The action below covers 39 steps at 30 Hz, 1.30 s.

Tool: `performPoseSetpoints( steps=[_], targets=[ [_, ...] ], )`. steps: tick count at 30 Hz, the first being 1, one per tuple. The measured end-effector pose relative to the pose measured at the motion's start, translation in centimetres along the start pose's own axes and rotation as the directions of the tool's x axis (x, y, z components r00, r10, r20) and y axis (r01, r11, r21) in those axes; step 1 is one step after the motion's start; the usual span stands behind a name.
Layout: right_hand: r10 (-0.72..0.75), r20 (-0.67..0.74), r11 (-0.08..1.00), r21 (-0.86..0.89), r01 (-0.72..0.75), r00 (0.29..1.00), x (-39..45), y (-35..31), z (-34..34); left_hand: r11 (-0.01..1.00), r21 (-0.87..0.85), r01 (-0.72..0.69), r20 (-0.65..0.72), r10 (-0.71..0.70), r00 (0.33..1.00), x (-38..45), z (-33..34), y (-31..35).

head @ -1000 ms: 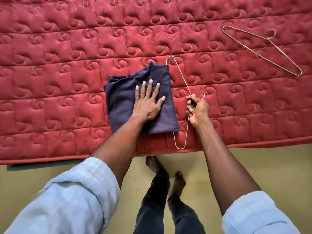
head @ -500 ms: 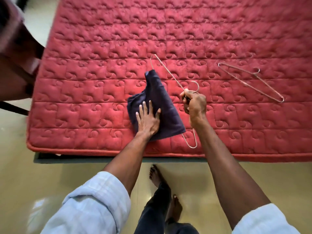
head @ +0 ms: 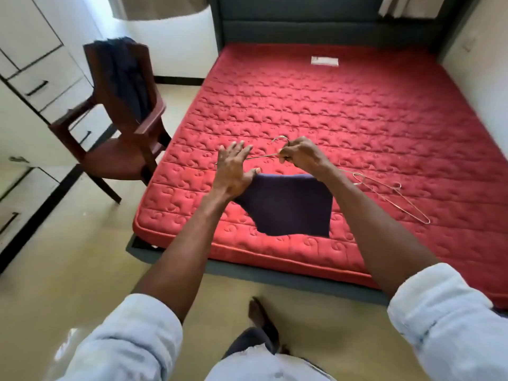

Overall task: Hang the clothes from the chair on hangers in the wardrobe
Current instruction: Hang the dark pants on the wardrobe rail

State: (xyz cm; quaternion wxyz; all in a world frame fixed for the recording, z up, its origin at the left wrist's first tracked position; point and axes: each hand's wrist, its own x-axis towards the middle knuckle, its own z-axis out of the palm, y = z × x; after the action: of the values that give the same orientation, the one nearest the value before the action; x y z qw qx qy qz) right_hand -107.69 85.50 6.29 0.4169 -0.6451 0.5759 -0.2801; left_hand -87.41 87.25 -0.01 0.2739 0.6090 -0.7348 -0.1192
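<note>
Head view looks down my two forearms toward the red mattress (head: 357,111); my right hand (head: 301,155) is curled tight round the neck of a wire hanger (head: 283,140), its hook poking up just above my knuckles; one thin arm of the wire runs left from that grip to my left hand (head: 233,171); the left fingers (head: 239,149) are spread and fairly straight against the wire, while the thumb presses at the top corner of the folded navy garment (head: 288,204); that garment hangs below both hands, draped off the hanger and clear of the mattress; a second wire hanger (head: 395,196) lies flat on the mattress just right of my right wrist; well to the left stands the wooden chair (head: 123,149), dark clothes (head: 126,75) draped over its back; beside it, the white wardrobe (head: 30,78).
</note>
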Motion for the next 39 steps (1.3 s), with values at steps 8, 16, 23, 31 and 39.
performPoseSetpoints(
  steps=[8,16,23,31,39],
  targets=[
    [-0.195,0.097,0.981,0.022,0.194,0.976,-1.0,-10.2,3.4,0.981,-0.178,0.08,-0.131,-0.104,0.986,-1.8,-13.6,-0.7],
    [-0.266,0.345,0.738,-0.528,0.42,0.9,2.8,-16.7,13.0,0.916,-0.305,0.259,-0.332,-0.357,0.873,-7.4,-24.4,-11.6],
    [-0.412,0.416,0.623,-0.521,0.583,0.811,7.9,-26.6,27.9,0.874,-0.319,0.366,-0.455,-0.48,0.75,-10.5,-34.0,-24.6],
    [-0.643,0.32,0.705,-0.109,0.701,0.696,11.3,-38.1,44.2,0.827,-0.287,0.483,-0.574,-0.552,0.605,-13.6,-47.2,-37.0],
    [-0.742,0.187,0.629,-0.141,0.765,0.644,14.2,-51.3,58.3,0.77,0.042,0.637,-0.701,-0.431,0.567,-12.6,-60.0,-48.5]
  ],
)
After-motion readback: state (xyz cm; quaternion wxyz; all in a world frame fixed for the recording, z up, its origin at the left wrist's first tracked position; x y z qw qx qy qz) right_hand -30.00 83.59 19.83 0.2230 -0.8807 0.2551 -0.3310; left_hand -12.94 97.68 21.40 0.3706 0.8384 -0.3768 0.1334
